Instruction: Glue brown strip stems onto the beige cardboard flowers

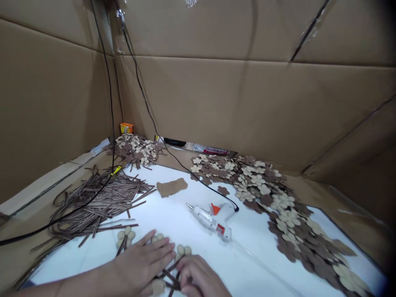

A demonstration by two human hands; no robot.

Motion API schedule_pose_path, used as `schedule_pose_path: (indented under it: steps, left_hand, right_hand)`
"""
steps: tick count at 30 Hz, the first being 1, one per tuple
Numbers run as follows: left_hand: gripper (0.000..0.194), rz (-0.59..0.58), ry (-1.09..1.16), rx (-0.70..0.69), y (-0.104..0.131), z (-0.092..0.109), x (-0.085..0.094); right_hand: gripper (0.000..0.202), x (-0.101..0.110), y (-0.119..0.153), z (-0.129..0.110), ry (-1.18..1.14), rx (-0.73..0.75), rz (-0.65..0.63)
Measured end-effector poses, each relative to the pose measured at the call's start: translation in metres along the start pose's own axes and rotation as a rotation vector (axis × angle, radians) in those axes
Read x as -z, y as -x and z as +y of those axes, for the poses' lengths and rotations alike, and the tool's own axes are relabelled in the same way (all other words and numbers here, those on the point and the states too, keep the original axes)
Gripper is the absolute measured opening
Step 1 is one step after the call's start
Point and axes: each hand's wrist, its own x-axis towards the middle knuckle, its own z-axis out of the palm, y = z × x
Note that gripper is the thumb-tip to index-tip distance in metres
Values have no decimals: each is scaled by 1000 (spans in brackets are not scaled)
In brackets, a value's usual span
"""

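Observation:
My left hand (145,262) lies flat with its fingers stretched out, partly over a cluster of round beige pieces (157,237) and brown strips. Close on its right, my right hand (198,276) has its fingers curled at crossed brown strips (170,277); what it pinches, if anything, is hidden. Two beige round pieces (184,249) show just above the right hand. Left of my left hand sits another cluster of beige rounds (126,236) with brown strips. A white glue gun (210,220) rests on the white board above my right hand.
Brown strips (105,198) are heaped at the left. Brown and beige flower shapes (287,218) spread along the right, with more flowers (136,148) at the back left. A cardboard scrap (171,187) lies mid-board. Black cables hang across; cardboard walls (216,99) surround the board.

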Motion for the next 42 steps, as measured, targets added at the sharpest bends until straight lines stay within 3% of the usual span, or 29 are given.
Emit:
schedule_pose_path:
  steps: [8,11,15,18,21,23,28,32,42]
  left_hand:
    - [56,56,-18,77,-42,-4,40]
    - [46,185,69,134,-53,2,50]
    - [26,366,371,297,-71,16,60]
    - [25,490,627,396,-80,19,58]
    - [29,551,854,407,-81,14,51]
    - [30,536,855,408,-78,10,47]
    - [20,544,572,414,-68,8,44]
    - [18,582,566,428,-66,9,43]
    - [27,571,1001,416,-70,9,40]
  right_hand:
    - [10,29,-34,0,-50,-106,48]
    - [13,36,-38,-1,-179,-166,192]
    - [24,46,-55,-7,-467,-331,362]
    - [29,50,-71,-14,-542,-369,365]
    - [30,48,-79,-17,-598,-395,347]
    - [31,45,-80,-16,-618,-405,343]
    - [30,39,-79,-8,-611,-409,344]
    - [29,36,-79,-8,-602,-399,352]
    - [31,46,-78,-15,-675,-421,223]
